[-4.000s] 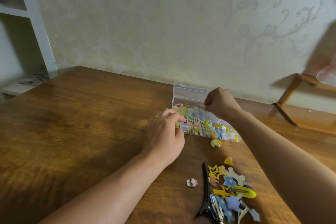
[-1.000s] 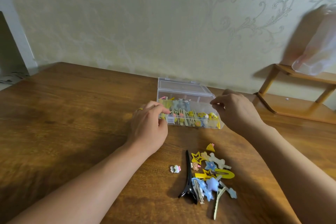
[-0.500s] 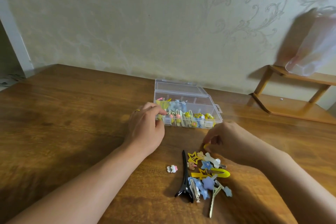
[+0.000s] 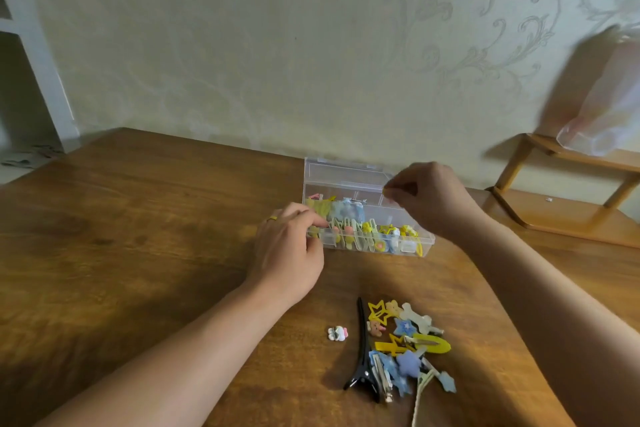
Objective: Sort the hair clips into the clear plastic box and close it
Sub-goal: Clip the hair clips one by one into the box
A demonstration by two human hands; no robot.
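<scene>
No readable text or branding anywhere in view.

Clear plastic box: lid open, standing up at the back, divided into compartments. Front row packed with yellow, blue and pink hair clips; back-right compartments look mostly bare. It sits mid-table, near the wall.

Left hand: fingers curled on the box's front-left corner, gripping it. Ring on one finger.

Right hand: over the box's back-right area, thumb and forefinger pinched together. Possibly a small yellow item in the pinch, too small to confirm.

Unsorted pile of hair clips on the table nearer the camera, well apart from the box: yellow star outline, blue stars, bone-shaped clip, yellow snap clip. Long black duckbill clip along the pile's left edge. Small white-pink clip lies alone just left of it.

Surface: dark wooden table. Pale wallpaper with scroll pattern. Wooden rack at right, with a translucent plastic bag on it. White shelf unit at far left.
</scene>
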